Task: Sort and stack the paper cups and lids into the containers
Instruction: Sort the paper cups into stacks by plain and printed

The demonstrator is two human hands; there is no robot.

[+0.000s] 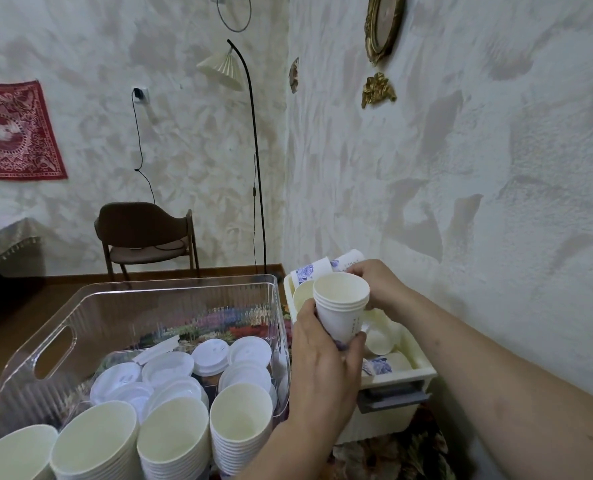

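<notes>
Four stacks: tall cup stacks (pixel 170 441) stood nested along near edge of clear bin (pixel 56 344).
Lids: white lids (pixel 205 362) lay loose on bin floor, partly piled, not yet neat.
Left hand (pixel 322 368): gripped short cup stack (pixel 340 306) by its base.
Right hand (pixel 378 285): fingers closed on that stack's rim.
Remaining: loose cups (pixel 381 337) jumbled in cream tray (pixel 416 372) at right.
Progress: judged past halfway.

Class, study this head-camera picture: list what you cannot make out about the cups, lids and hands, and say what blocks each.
- Small print on the held cup stack: too small, head view.
- Its base: covered by the left hand.
- Right hand fingertips: behind the stack.
- Number of cups in the white box: hidden by both hands.
- Front cup stacks: cut off by the bottom edge.
</notes>
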